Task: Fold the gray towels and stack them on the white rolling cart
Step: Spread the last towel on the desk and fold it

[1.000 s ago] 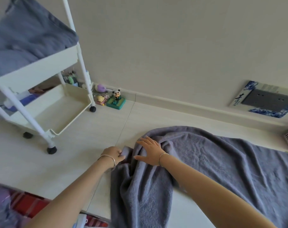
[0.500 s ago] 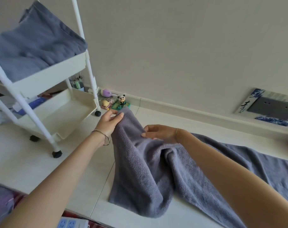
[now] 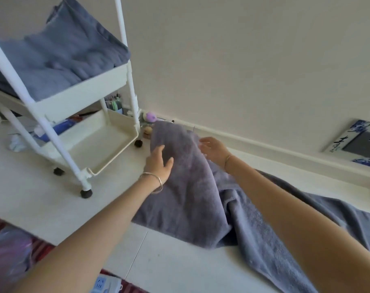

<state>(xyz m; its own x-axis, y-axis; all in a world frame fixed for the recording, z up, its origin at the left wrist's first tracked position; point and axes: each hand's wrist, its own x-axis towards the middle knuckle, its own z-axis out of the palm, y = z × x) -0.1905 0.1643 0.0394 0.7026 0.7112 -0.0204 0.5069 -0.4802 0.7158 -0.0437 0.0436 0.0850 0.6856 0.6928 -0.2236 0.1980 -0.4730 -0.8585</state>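
A large gray towel [image 3: 192, 187] lies across the pale floor, its left end lifted off the ground between my hands. My left hand [image 3: 158, 163] holds the raised end at its left edge, thumb and forefinger spread on the front of the cloth. On the right edge of that end, my right hand [image 3: 213, 152] has its fingertips curled against the fold. The white rolling cart [image 3: 82, 98] stands to the left, with other gray towels [image 3: 59, 51] piled in its top tray. Its bottom tray [image 3: 99, 142] holds nothing.
Small toys [image 3: 151, 117] and a cup of pens [image 3: 114, 103] sit by the wall behind the cart. A blue-patterned frame [image 3: 357, 142] leans on the wall at right. A power strip [image 3: 104, 285] and red striped fabric [image 3: 42, 250] lie at the near edge.
Both hands went from the towel's end flat on the floor to lifting it up and toward the wall. The view swung left and closer to the cart.
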